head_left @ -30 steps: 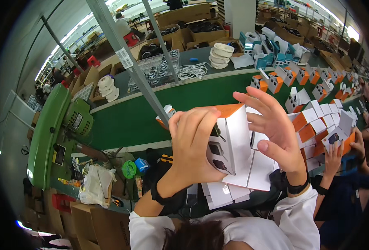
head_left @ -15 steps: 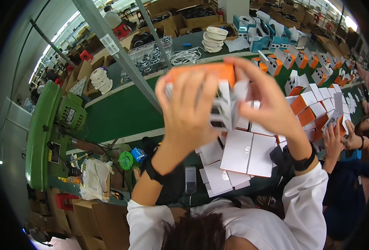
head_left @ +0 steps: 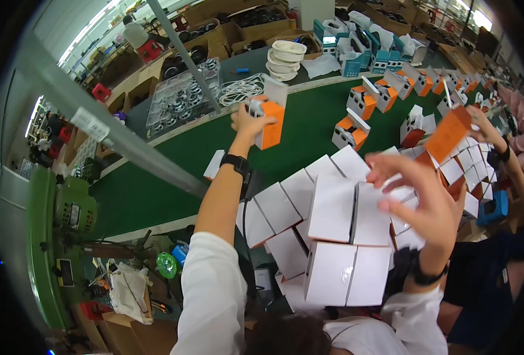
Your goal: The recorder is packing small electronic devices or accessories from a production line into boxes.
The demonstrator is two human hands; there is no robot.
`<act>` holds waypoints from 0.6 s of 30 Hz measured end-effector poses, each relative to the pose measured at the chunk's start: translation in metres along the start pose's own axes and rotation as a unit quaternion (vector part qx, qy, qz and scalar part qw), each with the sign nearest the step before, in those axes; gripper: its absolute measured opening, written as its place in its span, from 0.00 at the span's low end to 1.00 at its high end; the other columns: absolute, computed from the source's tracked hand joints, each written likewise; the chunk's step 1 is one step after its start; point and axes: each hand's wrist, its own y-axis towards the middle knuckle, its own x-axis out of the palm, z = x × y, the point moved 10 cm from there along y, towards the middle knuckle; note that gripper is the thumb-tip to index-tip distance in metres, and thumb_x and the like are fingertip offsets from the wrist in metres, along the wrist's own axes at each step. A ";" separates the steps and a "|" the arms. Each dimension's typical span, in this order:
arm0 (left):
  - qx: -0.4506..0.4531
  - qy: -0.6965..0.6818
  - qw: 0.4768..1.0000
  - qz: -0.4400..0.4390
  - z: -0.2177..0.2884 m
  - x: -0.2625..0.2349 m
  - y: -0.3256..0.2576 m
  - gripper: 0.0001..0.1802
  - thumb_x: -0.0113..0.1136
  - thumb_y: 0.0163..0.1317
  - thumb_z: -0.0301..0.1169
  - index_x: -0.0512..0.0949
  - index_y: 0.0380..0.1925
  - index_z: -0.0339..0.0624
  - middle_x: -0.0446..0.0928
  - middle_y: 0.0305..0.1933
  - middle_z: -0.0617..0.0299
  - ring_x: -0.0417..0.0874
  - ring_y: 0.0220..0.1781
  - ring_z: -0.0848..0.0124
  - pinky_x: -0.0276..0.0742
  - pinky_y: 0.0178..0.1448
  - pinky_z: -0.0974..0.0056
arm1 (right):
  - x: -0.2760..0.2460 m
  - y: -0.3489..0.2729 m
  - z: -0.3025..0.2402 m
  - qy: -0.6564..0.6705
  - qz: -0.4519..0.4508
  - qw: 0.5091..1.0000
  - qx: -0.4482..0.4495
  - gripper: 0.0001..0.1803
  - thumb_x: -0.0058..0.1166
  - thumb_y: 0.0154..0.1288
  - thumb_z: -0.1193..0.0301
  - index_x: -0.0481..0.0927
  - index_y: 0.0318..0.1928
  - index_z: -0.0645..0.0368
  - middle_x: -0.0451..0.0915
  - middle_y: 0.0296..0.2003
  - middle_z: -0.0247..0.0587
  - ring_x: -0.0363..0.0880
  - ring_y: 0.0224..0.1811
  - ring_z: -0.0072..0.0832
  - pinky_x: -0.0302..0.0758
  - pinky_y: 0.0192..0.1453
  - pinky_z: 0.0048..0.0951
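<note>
My left hand (head_left: 251, 125) is stretched out over the green belt, its fingers wrapped round the side of an orange and white box (head_left: 272, 126) whose white lid stands up. Whether the box touches the belt I cannot tell. My right hand (head_left: 423, 200) hovers with spread, bent fingers above the right side of a stack of white boxes (head_left: 333, 213), and nothing shows in it. These boxes have white tops, some with orange lower edges, and sit close together in front of me.
Open orange boxes (head_left: 362, 103) stand along the green conveyor belt (head_left: 155, 171). At right, a co-worker's hand (head_left: 488, 127) is by a raised orange box (head_left: 448, 133). A grey post (head_left: 126, 145) slants across the left, near a green machine (head_left: 52, 248). White cables (head_left: 241, 90) lie beyond the belt.
My left hand has carried the orange box from in front of me forward and left over the belt. My right hand has let go of it and drawn back right and lower.
</note>
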 end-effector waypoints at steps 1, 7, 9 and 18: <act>-0.003 -0.025 0.999 -0.029 -0.029 0.022 0.018 0.56 0.78 0.24 0.39 0.64 0.61 0.43 0.61 0.59 0.47 0.62 0.63 0.49 0.66 0.62 0.49 | 0.003 -0.011 -0.006 -0.037 0.015 0.999 -0.021 0.32 0.67 0.48 0.68 0.74 0.56 0.62 0.78 0.45 0.42 0.76 0.49 0.32 0.72 0.52 0.32; -0.142 -0.064 0.941 -0.301 -0.101 0.123 0.011 0.64 0.81 0.20 0.32 0.55 0.64 0.38 0.56 0.66 0.43 0.62 0.66 0.48 0.71 0.61 0.47 | -0.010 -0.037 0.027 -0.170 0.088 0.981 0.021 0.32 0.68 0.45 0.70 0.75 0.54 0.61 0.73 0.54 0.48 0.71 0.55 0.44 0.69 0.58 0.35; -0.156 -0.039 0.929 -0.335 -0.120 0.116 0.007 0.70 0.82 0.18 0.32 0.49 0.66 0.35 0.51 0.70 0.40 0.59 0.69 0.46 0.70 0.62 0.47 | -0.001 -0.036 0.035 -0.162 0.062 0.984 0.031 0.30 0.67 0.47 0.72 0.75 0.54 0.61 0.72 0.56 0.49 0.71 0.57 0.44 0.69 0.58 0.35; 0.069 0.472 0.855 -0.203 0.056 -0.002 -0.026 0.55 0.80 0.31 0.37 0.63 0.62 0.29 0.55 0.70 0.39 0.63 0.67 0.40 0.70 0.64 0.49 | 0.000 -0.036 0.029 -0.212 0.064 0.975 0.008 0.24 0.61 0.52 0.74 0.75 0.53 0.58 0.73 0.55 0.48 0.71 0.58 0.45 0.67 0.61 0.34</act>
